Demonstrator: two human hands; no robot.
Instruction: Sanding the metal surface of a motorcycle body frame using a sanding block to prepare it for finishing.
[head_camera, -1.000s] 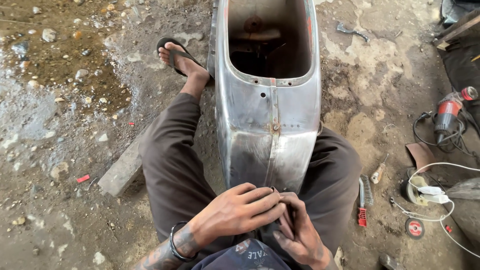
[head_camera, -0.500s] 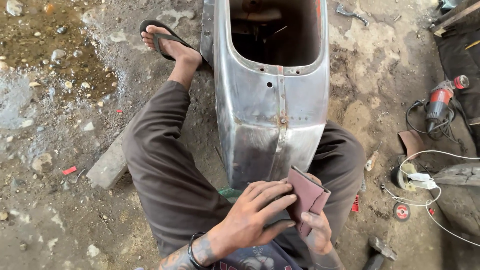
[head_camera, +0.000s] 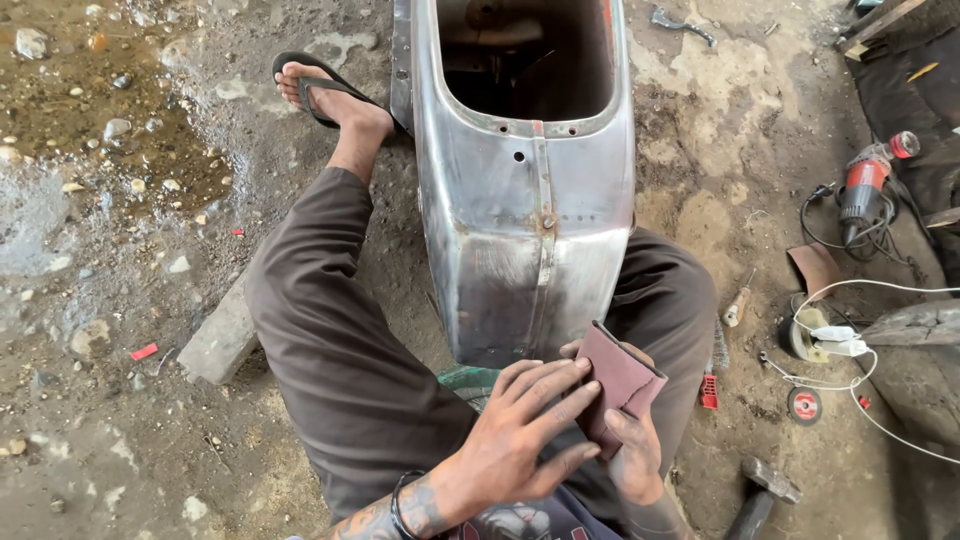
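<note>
A bare-metal scooter body shell (head_camera: 525, 215) stands on the dirt floor between my legs, its open cavity at the top of the view. I hold a folded reddish-brown sheet of sandpaper (head_camera: 620, 378) just below the shell's near end. My left hand (head_camera: 520, 430) lies over the sheet's left side with the fingers spread across it. My right hand (head_camera: 632, 452) grips it from underneath, mostly hidden by the paper and the left hand. The paper is apart from the metal.
An angle grinder (head_camera: 866, 185) with its cable lies at the right. A screwdriver (head_camera: 738, 300), a grinding disc (head_camera: 804, 404), a wire brush (head_camera: 712, 370) and a hammer (head_camera: 760, 490) lie on the ground beside my right leg. A concrete block (head_camera: 222, 335) sits left of my left leg.
The sandpaper has come up from my lap into plain view and both hands have shifted up and right toward the shell's near end.
</note>
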